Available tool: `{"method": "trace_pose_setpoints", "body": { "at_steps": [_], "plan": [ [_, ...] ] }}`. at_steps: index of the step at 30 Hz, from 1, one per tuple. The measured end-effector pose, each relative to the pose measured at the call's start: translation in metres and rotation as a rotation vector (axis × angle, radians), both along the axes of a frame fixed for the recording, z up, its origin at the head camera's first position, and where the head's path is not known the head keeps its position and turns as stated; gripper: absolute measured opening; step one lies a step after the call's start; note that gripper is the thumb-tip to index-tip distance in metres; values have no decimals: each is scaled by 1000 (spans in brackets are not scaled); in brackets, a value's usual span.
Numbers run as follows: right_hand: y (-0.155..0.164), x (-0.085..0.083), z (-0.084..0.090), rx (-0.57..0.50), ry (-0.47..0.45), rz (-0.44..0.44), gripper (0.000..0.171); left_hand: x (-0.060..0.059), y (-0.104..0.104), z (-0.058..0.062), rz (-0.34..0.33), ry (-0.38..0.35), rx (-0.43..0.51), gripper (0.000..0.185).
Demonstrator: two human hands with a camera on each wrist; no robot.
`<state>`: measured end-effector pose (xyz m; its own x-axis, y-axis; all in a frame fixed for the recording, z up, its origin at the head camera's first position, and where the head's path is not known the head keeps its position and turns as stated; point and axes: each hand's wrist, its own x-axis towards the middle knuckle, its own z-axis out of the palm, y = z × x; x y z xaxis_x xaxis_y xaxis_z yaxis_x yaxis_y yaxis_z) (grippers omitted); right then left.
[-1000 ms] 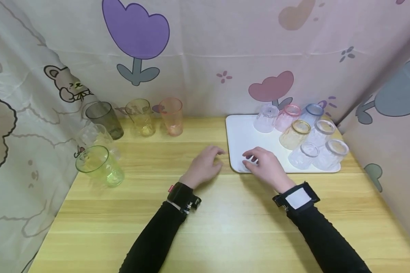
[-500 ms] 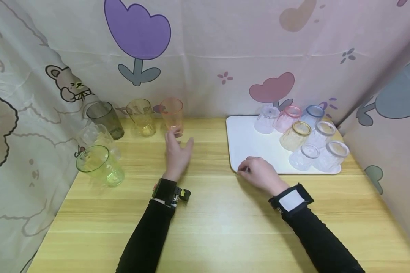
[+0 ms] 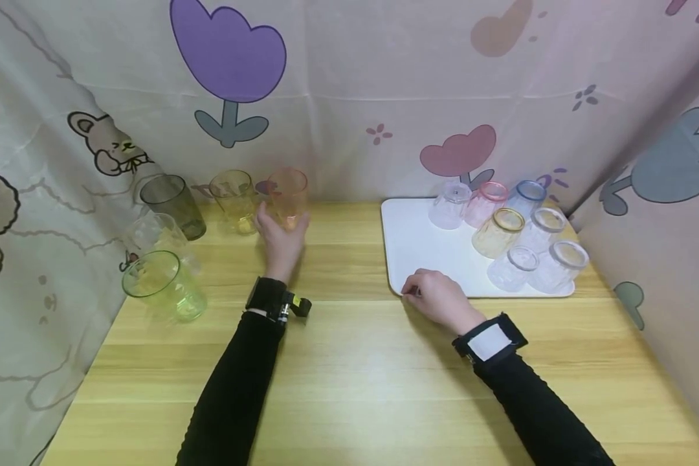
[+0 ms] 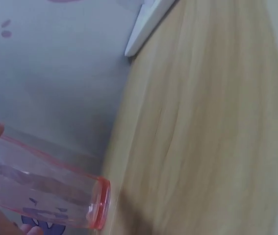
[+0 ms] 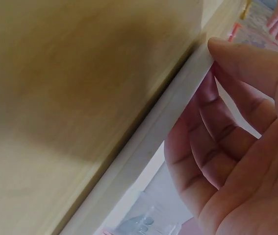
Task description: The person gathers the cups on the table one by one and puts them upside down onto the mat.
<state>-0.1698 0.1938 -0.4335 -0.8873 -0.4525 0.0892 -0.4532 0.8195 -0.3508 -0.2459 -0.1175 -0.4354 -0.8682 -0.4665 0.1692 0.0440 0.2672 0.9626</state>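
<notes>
Clearly, the left hand (image 3: 283, 249) was gripping the pink glass (image 3: 288, 194), which was at ten o'clock from the centre of the head view, while the right hand (image 3: 438, 296) held the rim of the white tray (image 3: 410, 243) with thumb and bent fingers, at its eight o'clock corner. The yellow glass (image 3: 235, 197) stood near, at nine o'clock of the pink one, so a careless sideways swing could tip it over. The smooth wall might also slip if the hold was too light. If the tray was pulled sharply, the small glasses (image 3: 495, 238), crowded toward its three o'clock side, could knock together. As for writing, the white patch (image 3: 489, 342) on the right wristband showed no readable letters, nor did I find any brand.
</notes>
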Motion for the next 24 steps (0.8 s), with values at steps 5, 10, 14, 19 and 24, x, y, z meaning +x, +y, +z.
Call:
{"method": "trace_pose_setpoints", "body": {
  "at_steps": [5,10,14,19,24],
  "plan": [
    [0,0,-2,-4,12,-2,6,-17,-6,-1,-42,-48,9,111],
    [0,1,-3,-6,24,-2,7,-28,-8,-1,-64,-50,-18,113],
    [0,1,-6,-11,40,2,8,-32,-9,0,-52,-57,-55,111],
    [0,1,-7,-19,48,4,8,-35,-10,1,-43,-84,-31,104],
    [2,1,-7,-16,43,-5,8,-37,-11,1,-45,-96,-25,101]
  ]
}}
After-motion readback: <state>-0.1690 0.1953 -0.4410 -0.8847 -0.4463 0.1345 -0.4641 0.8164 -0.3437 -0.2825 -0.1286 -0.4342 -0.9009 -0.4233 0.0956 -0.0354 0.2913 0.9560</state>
